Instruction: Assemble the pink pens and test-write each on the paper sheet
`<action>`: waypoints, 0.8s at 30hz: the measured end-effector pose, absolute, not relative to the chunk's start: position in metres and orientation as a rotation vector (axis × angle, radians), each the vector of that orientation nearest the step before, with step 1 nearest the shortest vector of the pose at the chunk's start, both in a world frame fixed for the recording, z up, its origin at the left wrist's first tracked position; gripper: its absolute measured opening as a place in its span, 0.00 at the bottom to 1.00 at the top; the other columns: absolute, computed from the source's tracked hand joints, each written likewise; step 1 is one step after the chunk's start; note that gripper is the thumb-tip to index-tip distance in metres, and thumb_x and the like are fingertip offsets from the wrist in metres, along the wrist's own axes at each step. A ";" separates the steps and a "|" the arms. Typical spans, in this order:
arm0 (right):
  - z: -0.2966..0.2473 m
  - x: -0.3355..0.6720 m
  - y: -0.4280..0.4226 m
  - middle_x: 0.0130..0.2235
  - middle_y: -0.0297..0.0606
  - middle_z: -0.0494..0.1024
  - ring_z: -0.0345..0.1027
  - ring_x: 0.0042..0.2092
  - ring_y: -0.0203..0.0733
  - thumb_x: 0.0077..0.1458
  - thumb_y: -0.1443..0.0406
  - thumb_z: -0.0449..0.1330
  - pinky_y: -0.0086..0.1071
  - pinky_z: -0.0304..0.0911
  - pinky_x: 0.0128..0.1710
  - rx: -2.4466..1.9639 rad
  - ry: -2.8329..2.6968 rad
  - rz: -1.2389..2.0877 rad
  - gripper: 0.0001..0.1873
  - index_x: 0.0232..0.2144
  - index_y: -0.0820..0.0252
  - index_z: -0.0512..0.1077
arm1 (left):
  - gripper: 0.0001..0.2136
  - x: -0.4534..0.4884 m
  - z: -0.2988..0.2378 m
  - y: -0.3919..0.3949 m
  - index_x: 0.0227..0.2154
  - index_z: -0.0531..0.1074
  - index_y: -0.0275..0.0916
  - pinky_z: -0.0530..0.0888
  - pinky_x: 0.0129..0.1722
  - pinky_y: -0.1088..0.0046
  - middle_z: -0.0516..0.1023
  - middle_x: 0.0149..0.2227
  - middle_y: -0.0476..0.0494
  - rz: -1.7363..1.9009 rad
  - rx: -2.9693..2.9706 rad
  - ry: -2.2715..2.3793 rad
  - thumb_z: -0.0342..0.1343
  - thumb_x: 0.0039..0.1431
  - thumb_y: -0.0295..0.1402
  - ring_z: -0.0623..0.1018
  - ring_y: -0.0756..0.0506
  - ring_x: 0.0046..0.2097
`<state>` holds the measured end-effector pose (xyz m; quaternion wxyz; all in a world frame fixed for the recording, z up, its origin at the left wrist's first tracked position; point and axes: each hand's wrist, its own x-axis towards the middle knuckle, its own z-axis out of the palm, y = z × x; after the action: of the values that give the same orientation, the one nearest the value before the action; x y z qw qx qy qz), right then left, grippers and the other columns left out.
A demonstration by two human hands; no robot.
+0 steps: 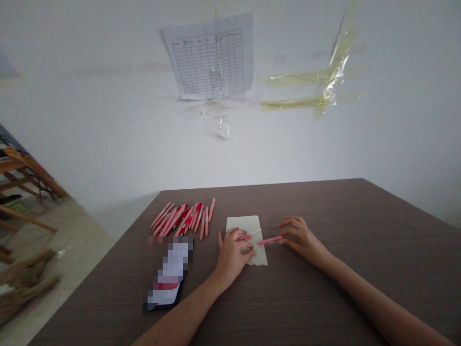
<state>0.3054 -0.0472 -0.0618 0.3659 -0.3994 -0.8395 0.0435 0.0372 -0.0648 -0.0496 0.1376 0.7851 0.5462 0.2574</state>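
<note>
My right hand (304, 242) pinches the end of a pink pen barrel (270, 240) between thumb and fingertips; its other end points left over a sheet of pale paper (243, 222). My left hand (232, 254) rests over the paper's left side, its fingers curled around a red-pink pen part (244, 237). From that part a thin white refill (255, 232) sticks out to the right. The left fingers hide some of the pen part. To the left lies a loose pile of pink and red pens (173, 218).
A phone-like flat object (173, 274), blurred by pixels, lies left of my left forearm. The brown table (324, 206) meets a white wall, where a printed sheet (212, 62) and strips of tape (295, 103) are stuck. Wooden furniture (32, 173) stands on the floor at left.
</note>
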 end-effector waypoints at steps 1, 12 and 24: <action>-0.062 0.305 -0.047 0.46 0.42 0.75 0.64 0.54 0.50 0.59 0.60 0.61 0.51 0.61 0.55 -1.027 -2.157 0.107 0.06 0.37 0.52 0.77 | 0.03 0.037 -0.050 -0.065 0.28 0.81 0.49 0.44 0.63 0.36 0.76 0.52 0.47 0.744 2.272 1.579 0.68 0.48 0.34 0.67 0.36 0.60; -0.063 0.306 -0.046 0.47 0.42 0.76 0.64 0.53 0.50 0.60 0.62 0.60 0.52 0.62 0.55 -1.024 -2.160 0.107 0.07 0.40 0.50 0.77 | 0.04 0.037 -0.051 -0.063 0.28 0.81 0.50 0.43 0.63 0.36 0.76 0.52 0.48 0.755 2.257 1.584 0.68 0.48 0.34 0.67 0.36 0.60; -0.063 0.306 -0.047 0.46 0.42 0.76 0.64 0.53 0.50 0.59 0.63 0.61 0.50 0.63 0.54 -1.062 -2.173 0.078 0.07 0.40 0.49 0.77 | 0.05 0.038 -0.050 -0.065 0.31 0.81 0.51 0.45 0.62 0.35 0.76 0.52 0.48 0.721 2.272 1.589 0.67 0.50 0.35 0.67 0.37 0.60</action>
<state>0.3056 -0.0474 -0.0634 0.3528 -0.4107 -0.8402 0.0301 0.0381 -0.0646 -0.0498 0.1379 0.7856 0.5493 0.2493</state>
